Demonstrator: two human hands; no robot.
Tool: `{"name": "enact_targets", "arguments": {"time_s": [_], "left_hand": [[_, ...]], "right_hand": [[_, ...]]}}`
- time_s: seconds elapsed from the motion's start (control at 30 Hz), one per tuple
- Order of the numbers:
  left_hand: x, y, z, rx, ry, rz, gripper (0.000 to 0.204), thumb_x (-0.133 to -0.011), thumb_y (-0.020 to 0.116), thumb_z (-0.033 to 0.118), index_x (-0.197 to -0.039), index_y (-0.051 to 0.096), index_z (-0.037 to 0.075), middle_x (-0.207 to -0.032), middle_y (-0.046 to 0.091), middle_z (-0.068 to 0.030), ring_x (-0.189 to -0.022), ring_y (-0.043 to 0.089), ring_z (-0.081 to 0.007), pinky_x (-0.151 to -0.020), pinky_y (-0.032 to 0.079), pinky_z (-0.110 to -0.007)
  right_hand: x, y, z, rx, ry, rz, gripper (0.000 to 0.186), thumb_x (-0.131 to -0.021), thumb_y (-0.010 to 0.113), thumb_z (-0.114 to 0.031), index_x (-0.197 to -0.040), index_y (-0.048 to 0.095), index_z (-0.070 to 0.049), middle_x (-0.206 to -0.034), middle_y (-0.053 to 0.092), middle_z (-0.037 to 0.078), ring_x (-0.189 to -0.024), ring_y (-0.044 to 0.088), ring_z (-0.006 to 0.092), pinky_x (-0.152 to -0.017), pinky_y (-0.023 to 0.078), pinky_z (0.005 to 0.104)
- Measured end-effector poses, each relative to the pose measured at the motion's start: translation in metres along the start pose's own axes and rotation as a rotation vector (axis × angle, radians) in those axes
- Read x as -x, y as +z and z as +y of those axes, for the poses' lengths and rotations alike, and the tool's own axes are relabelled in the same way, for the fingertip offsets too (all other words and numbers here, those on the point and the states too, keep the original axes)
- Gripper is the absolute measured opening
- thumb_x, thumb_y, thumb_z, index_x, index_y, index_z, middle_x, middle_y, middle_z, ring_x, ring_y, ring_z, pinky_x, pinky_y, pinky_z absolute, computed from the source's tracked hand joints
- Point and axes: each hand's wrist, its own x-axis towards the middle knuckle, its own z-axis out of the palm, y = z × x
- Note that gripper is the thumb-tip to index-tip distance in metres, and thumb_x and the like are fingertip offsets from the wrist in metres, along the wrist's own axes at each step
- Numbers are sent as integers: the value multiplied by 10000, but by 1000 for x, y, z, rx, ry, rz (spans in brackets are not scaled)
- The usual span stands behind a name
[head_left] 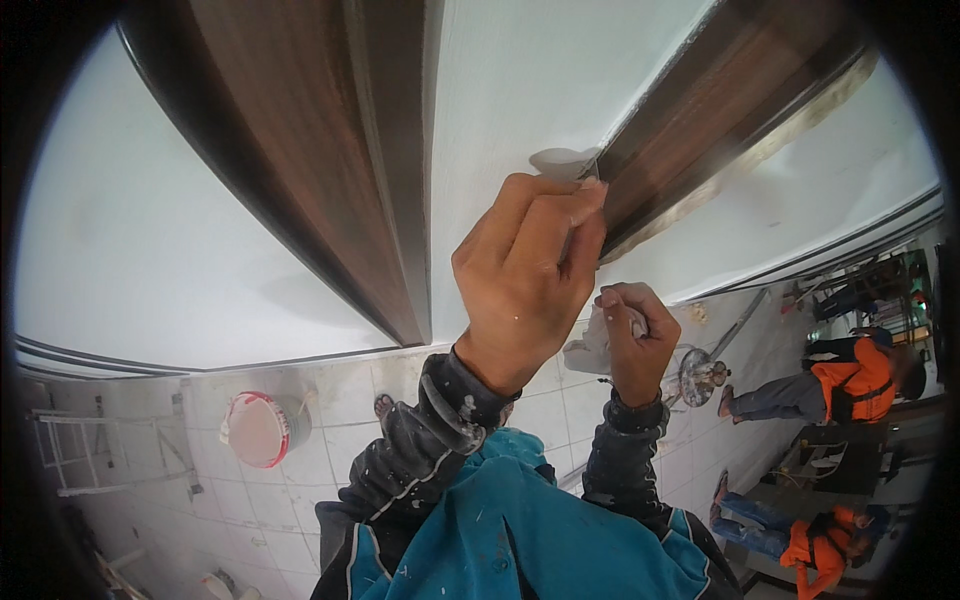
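- While the left hand [525, 265] is raised close to the smooth white wall surface [510, 80], its thumb and fingertips are pinched together on a small, thin, pale piece [594, 172], material not determinable.
- The thin, pale piece sits at the upper right of the left hand, by the lower left corner of a dark brown wood-grain strip [740, 100]. The strip's long axis runs obliquely upward and to the right from there. The left hand is the nearer; contact between piece and strip cannot be confirmed.
- The right hand [645, 340] is lower and further right, below the strip's lower end and apart from the left hand. Its fingers are curled in around a whitish crumpled wad [590, 345], which protrudes on the left side.
- Left of the left hand: a broad dark brown wood-grain panel [290, 110], narrowing downward.
- Containers: a round white bucket with red markings [296, 424] stands on the pale tiled floor [250, 510]. Its top shows pinkish; lid or contents, cannot tell.
- Outward: a pale metal ladder-like frame [120, 490] at left; a round shiny metal base [703, 377] at right; beyond it, two people in orange vests [858, 380].
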Motion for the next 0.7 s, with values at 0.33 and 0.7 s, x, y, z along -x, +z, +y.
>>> {"name": "enact_targets", "arguments": {"time_s": [0.33,0.7], "left_hand": [[-2,-1,-6,-100,80,-2,236,-700,776,-77,-875,676,47,-795,616,-52,-595,592,-198,-517,458,-297],[5,-5,-11,-25,96,-16,188,-778,768,-63,-919,716,49,-842,695,-60,-613,586,-69,-441,380,-193]], "right_hand": [[-5,6,-2,31,1,-21,64,-897,684,-51,-896,677,13,-745,637,14,-679,548,64,-623,445,221],[-7,8,5,25,-17,-10,80,-900,690,-68,-893,677,11,-744,639,14,-680,546,64,-623,444,222]]}}
